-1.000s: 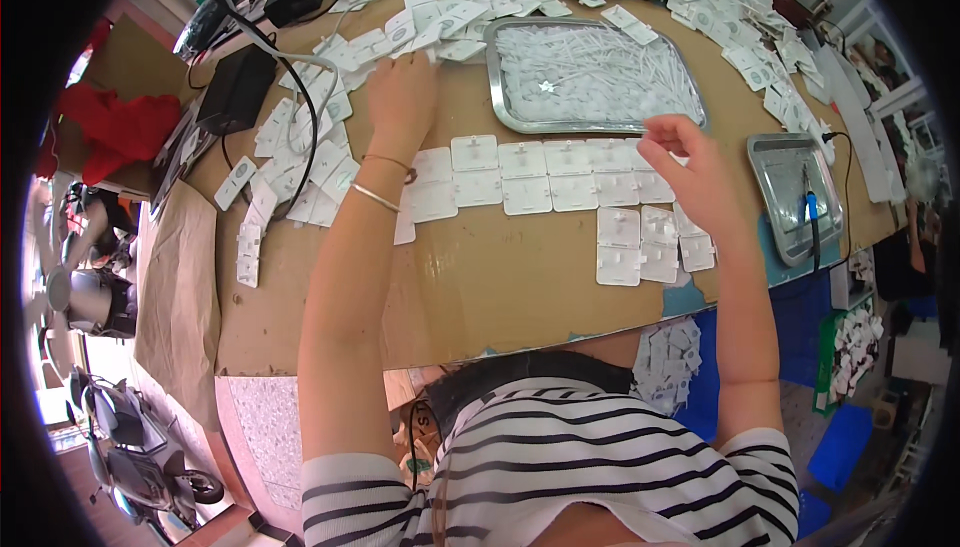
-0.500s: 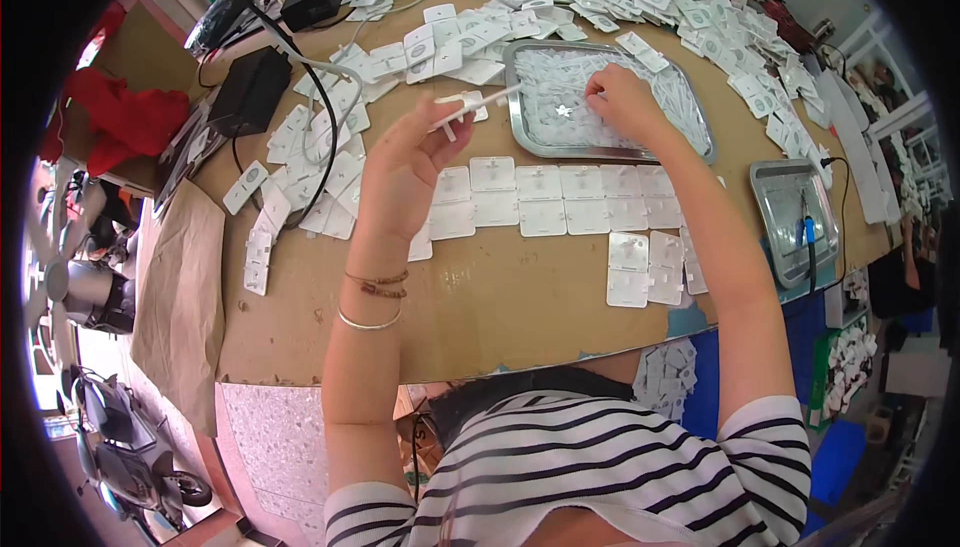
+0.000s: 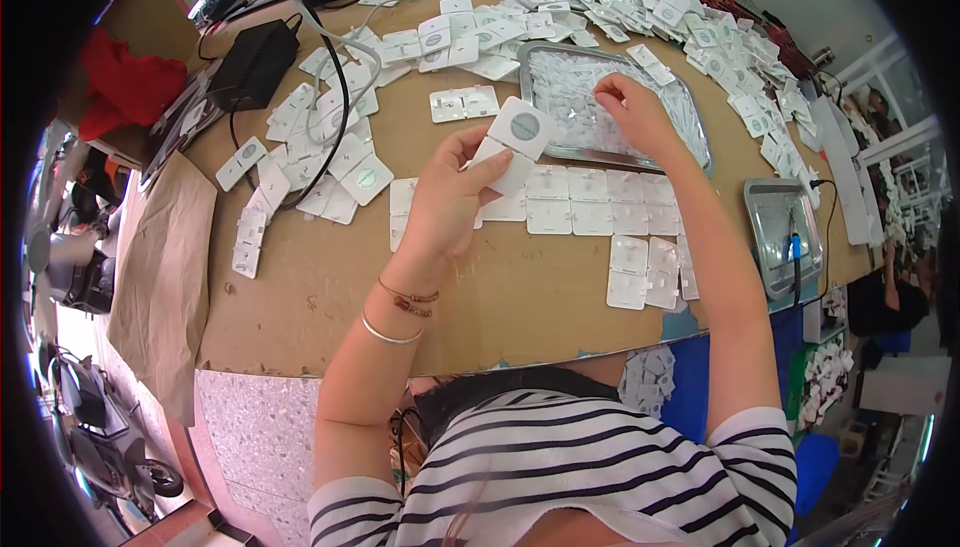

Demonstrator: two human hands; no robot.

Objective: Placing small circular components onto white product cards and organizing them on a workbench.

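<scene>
Between the thumb and fingers of my left hand point(image 3: 452, 192) is a white plastic panel point(image 3: 524, 125) of two joined squares, one bearing a round grey-green mark. It is tilted up over the table, its flat face showing. My right hand point(image 3: 640, 119) hangs over a metal tray point(image 3: 612, 156) full of small whitish translucent plastic pieces point(image 3: 568, 82). Its thumb and fingers are pinched together; whatever lies between them is too small to make out. Below the tray, similar white panels point(image 3: 588, 201) lie in a row, partly behind my left hand and right forearm.
Heaped white panels point(image 3: 640, 2) cover the far side and the left. Another panel point(image 3: 464, 103) lies near the tray. Black cables point(image 3: 330, 57) and a black power adapter point(image 3: 255, 65) are at left. A smaller tray point(image 3: 752, 237) with a blue-handled tool point(image 3: 796, 247) stands at right.
My left hand has turned the panel from edge-on to flat face and moved right and down, toward the tray. My right hand stays over the tray, its fingers pinched. The view has shifted slightly.
</scene>
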